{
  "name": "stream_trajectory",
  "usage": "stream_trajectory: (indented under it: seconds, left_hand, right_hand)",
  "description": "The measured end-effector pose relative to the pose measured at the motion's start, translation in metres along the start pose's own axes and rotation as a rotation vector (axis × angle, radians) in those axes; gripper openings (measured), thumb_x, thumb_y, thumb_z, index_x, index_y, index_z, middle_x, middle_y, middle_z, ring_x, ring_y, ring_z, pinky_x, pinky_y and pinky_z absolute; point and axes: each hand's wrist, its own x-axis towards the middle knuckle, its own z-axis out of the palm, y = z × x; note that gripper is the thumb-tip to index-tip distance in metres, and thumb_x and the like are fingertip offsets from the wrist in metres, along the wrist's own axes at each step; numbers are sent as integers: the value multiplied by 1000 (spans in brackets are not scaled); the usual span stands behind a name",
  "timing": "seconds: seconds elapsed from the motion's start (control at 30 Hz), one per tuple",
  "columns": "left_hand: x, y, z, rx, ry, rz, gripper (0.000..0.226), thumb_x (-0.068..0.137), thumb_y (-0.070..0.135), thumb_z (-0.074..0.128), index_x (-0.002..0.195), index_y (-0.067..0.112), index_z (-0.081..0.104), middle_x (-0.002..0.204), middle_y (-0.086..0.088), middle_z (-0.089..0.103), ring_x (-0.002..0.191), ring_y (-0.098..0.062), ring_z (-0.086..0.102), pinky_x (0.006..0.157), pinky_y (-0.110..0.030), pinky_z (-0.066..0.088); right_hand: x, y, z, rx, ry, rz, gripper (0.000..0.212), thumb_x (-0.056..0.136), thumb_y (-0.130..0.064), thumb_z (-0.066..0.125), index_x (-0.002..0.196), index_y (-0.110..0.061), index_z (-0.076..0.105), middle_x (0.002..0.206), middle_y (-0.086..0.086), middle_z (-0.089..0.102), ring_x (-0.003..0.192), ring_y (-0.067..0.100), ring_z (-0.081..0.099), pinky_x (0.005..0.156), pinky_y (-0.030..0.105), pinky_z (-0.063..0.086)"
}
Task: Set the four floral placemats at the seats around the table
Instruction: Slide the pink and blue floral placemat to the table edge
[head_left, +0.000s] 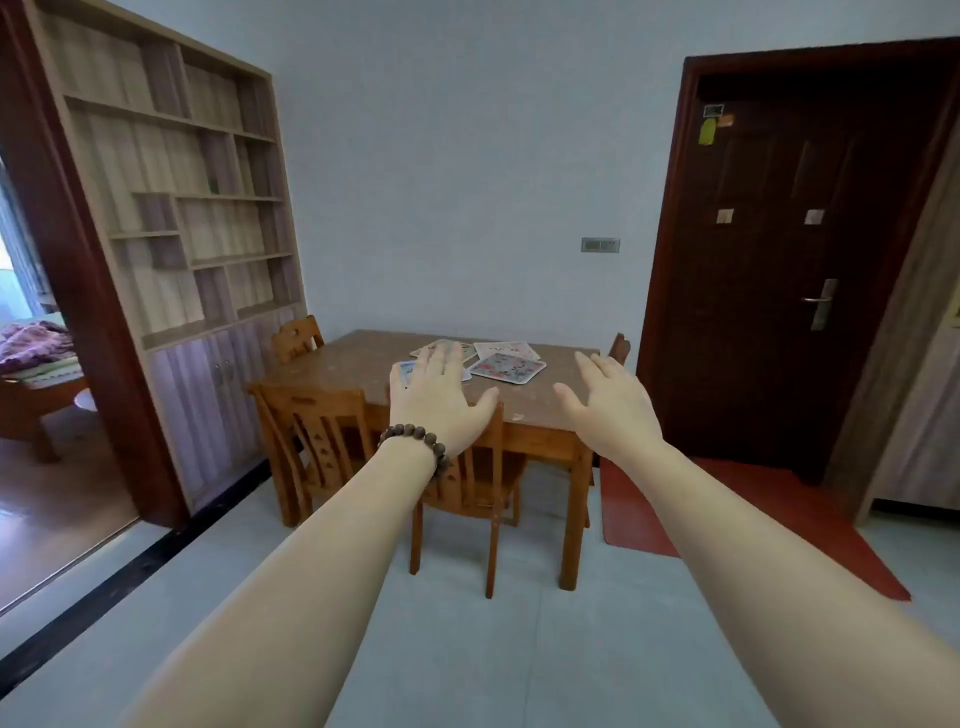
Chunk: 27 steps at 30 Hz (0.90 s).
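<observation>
Floral placemats lie in a loose overlapping cluster on the far part of the wooden worktop, centre frame. Both arms reach forward: left hand, a bead bracelet at its wrist, and right hand, each grip apart with fingers spread, holding nothing. Wooden chairs stand tucked around the worktop.

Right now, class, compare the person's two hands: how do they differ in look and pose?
1. The left hand has a dark beaded bracelet at its wrist; the right hand has a bare wrist.
2. In the picture the left hand overlaps the floral placemats; the right hand shows beside them, over the table's near right corner.

Shared: both are open, palms down, fingers extended, holding nothing.
</observation>
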Motion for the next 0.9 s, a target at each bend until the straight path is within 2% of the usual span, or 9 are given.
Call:
stream_trajectory:
  seconds: [0.9]
  left_hand:
    - [-95,28,145,-8,-349,-17,76,88,64,27,149,20,11,156,-1,16,143,-19,8,114,-52,6]
  right_hand:
    - [-114,106,110,-62,-324,219,63,94,-51,37,148,-21,27,155,4,29,144,22,20,117,43,19]
